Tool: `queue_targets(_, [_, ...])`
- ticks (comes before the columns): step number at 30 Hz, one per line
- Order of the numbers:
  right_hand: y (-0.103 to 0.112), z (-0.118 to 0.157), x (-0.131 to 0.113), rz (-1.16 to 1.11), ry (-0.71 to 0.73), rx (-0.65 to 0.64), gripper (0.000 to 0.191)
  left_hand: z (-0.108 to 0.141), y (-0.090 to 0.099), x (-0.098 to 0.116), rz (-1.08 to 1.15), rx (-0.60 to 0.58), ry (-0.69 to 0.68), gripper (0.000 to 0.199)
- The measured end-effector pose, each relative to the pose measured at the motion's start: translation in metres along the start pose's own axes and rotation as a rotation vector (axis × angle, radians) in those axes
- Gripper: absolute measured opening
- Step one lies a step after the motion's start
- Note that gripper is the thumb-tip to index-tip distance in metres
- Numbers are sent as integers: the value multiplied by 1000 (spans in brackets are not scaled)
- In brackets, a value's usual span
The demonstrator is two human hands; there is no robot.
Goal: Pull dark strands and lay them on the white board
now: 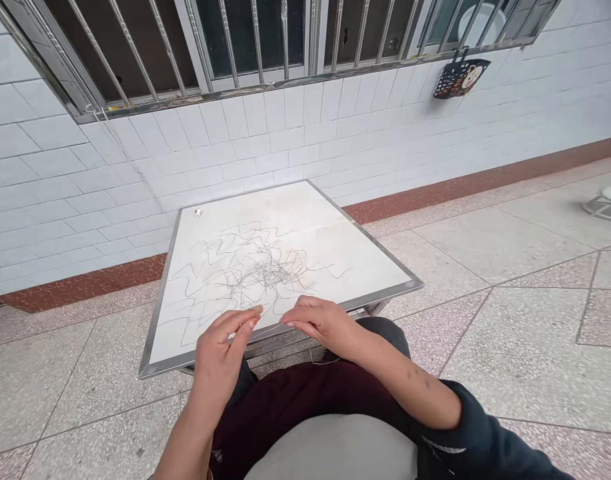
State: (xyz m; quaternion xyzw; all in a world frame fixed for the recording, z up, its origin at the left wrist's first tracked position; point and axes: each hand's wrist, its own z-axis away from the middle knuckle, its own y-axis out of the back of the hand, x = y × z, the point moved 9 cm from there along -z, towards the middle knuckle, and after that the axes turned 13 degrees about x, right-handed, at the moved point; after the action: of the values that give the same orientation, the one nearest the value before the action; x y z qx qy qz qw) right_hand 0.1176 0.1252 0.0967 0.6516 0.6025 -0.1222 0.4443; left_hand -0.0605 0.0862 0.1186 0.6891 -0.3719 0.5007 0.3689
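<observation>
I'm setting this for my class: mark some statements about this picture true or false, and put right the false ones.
1. The table has a white top with a grey border. True.
2. The tangled thin strands lie on the floor. False: they lie on the table.
3. A patterned bag hangs at the barred window, towards the right of the picture. True.
4. The left hand is pressed flat against the tiled wall. False: it is by the table's near edge, its fingers bent.
5. The right hand has its fingertips by the table's near edge. True.
</observation>
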Motion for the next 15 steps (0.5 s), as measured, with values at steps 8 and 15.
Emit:
queue_targets(8, [16, -10, -11, 78, 49, 45, 24, 4, -44, -6, -20, -328, 51, 34])
queue_targets(15, [23, -13, -13, 169, 72, 105, 23, 19, -66, -5, 75, -549, 153, 51])
